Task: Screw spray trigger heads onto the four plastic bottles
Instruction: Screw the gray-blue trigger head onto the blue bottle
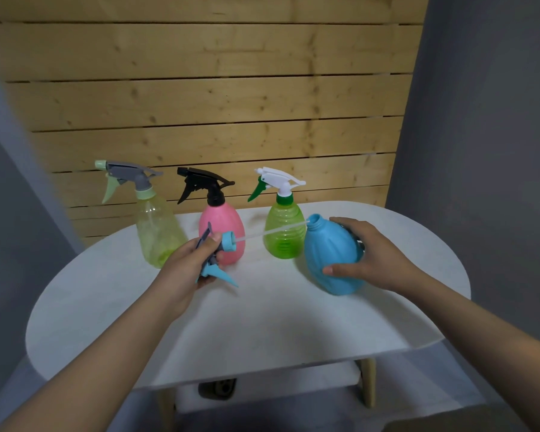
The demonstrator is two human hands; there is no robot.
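Both hands work the last bottle: left hand (pixel 184 263) gripping the blue-collared trigger head (pixel 219 254), right hand (pixel 371 254) clasping the uncapped blue plastic bottle (pixel 328 254), three others already capped.

A white oval tabletop (pixel 262 332) carries a yellow spray bottle (pixel 158 232) at ten o'clock, a pink one (pixel 223 232) and a green one (pixel 282 235) toward twelve.
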